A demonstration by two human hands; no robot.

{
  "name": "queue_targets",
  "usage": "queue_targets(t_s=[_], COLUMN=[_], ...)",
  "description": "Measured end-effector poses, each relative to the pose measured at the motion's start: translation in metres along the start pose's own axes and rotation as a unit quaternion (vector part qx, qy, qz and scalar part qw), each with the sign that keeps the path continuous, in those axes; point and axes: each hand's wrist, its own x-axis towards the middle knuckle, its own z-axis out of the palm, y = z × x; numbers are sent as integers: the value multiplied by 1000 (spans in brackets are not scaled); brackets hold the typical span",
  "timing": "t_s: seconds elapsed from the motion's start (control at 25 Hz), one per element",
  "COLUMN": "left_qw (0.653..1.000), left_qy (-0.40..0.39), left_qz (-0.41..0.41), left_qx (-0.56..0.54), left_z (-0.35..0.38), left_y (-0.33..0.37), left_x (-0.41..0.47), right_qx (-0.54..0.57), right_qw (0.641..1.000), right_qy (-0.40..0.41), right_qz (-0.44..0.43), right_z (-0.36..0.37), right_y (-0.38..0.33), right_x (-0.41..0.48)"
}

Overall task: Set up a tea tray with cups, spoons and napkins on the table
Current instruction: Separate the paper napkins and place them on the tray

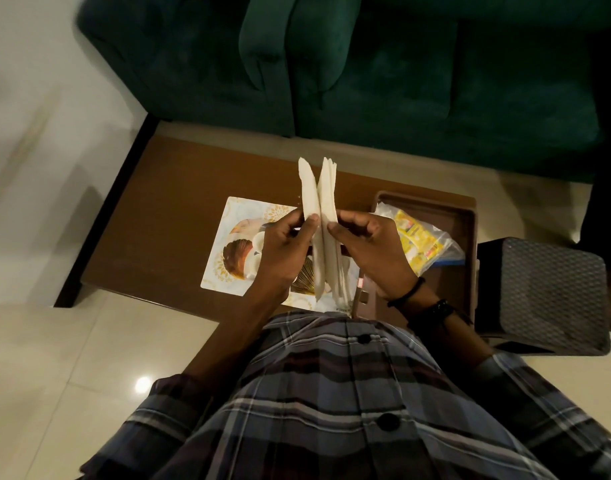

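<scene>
A stack of white paper napkins (323,209) stands on edge in the air above the table, split into two parts. My left hand (285,251) pinches the left part and my right hand (373,247) grips the thicker right part. Below them lies a white tray (224,237) with a gold and brown pattern, on the brown wooden table (158,202). A pale cup (252,256) shows on the tray beside my left hand. My hands hide most of the tray's right half.
A brown plastic tray (466,216) at the table's right end holds a clear bag of yellow packets (416,237). A dark textured stool (543,292) stands to its right. A green sofa (366,64) runs behind the table. Pale floor tiles surround it.
</scene>
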Motion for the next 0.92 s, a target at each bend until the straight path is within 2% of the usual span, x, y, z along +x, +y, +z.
queue_targets(t_s=[0.2, 0.28, 0.56, 0.76, 0.92], left_qw=[983, 972, 985, 985, 982], left_qy=[46, 59, 58, 56, 55], left_qz=[160, 194, 138, 130, 158], left_qx=[81, 119, 91, 98, 90], left_z=[-2, -2, 0, 0, -1], left_y=[-3, -2, 6, 4, 1], left_x=[0, 0, -4, -3, -1], right_qx=[-3, 13, 61, 45, 30], right_qw=[1000, 1000, 998, 998, 998], right_qy=[10, 7, 1, 17, 40], right_qz=[6, 19, 35, 33, 40], right_z=[-1, -1, -5, -4, -1], right_y=[5, 6, 4, 8, 10], right_x=[0, -1, -4, -2, 0])
